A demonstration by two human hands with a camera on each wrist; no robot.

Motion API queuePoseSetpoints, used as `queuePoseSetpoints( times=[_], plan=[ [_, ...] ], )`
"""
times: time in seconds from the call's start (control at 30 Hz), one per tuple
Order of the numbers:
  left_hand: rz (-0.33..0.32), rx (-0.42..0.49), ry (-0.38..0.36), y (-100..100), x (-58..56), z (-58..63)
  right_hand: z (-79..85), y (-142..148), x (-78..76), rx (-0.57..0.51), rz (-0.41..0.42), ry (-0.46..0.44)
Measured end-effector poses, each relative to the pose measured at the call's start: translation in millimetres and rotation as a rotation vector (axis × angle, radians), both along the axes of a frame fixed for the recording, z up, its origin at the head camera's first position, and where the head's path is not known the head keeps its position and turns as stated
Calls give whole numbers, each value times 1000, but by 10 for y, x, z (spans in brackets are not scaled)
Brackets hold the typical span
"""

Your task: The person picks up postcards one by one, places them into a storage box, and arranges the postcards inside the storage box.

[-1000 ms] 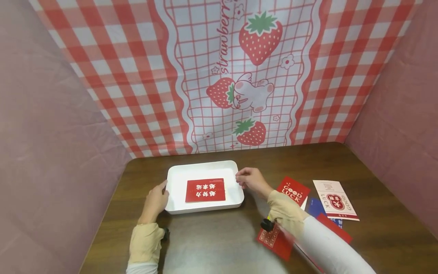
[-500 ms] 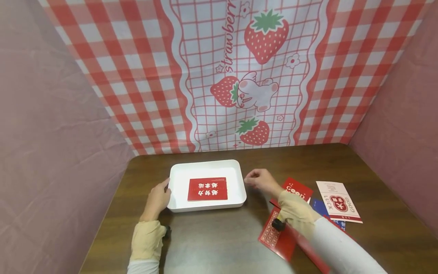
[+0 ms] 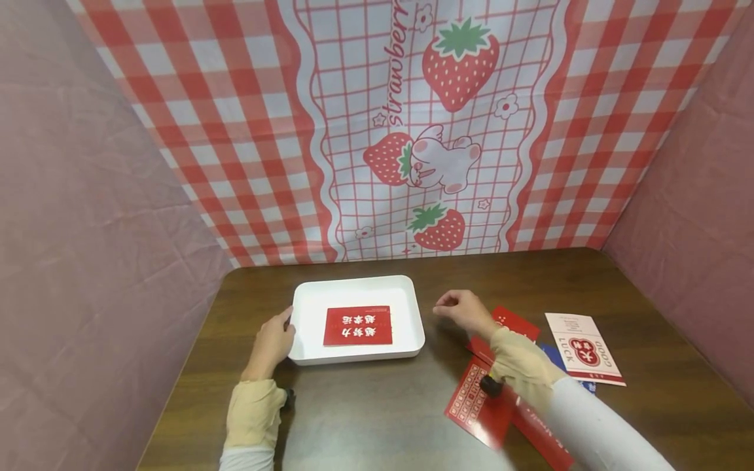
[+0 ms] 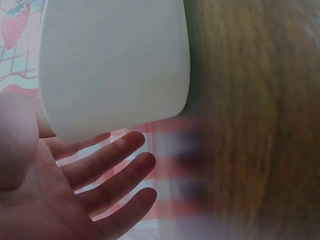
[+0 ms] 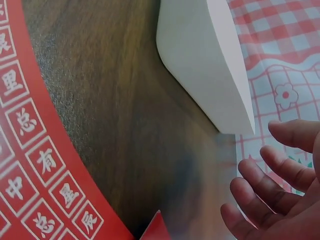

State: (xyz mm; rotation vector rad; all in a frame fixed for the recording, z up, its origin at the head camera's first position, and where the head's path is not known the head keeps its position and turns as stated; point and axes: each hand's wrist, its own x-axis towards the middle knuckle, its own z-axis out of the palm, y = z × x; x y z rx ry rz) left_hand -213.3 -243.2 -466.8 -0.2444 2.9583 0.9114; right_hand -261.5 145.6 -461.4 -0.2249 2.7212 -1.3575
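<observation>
A white tray (image 3: 356,358) sits on the table with a red envelope (image 3: 357,326) with white characters lying inside it. My left hand (image 3: 274,340) is at the tray's left edge, fingertips right at the rim. In the left wrist view, the fingers (image 4: 116,192) extend loosely along the outside of the tray, which partly hides one of them. To the right of the tray, my right hand (image 3: 468,313) hovers apart from it over the table, holding nothing. The right wrist view shows its fingers (image 5: 257,187) loosely bent and spread.
Right of the tray lie several loose envelopes: a red one with a character grid (image 3: 468,405), another red one (image 3: 518,324) partly under my right forearm, a long red one (image 3: 548,438), a blue one (image 3: 554,356) and a white one (image 3: 583,350). A checked strawberry cloth (image 3: 235,131) hangs behind.
My right hand has moved away from the tray's right rim, to the right. The left hand stays at the left rim. The head view has shifted slightly.
</observation>
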Motion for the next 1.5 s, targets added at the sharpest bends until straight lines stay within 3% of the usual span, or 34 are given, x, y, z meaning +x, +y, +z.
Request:
queuePoseSetpoints(
  times=[0.27,0.73,0.93,1.17,1.5],
  plan=[
    [-17,-6,9,9,6,8,-16,108,-23,2,-4,21],
    [-14,-23,6,-10,48,-18,-95,367,65,131,-1,0],
    [-12,-21,10,-5,44,10,-54,495,80,182,41,-9],
    [-9,-19,16,-4,29,21,-9,626,54,307,75,11],
    [-18,-17,10,10,24,11,5,789,84,458,109,-30]
  ],
)
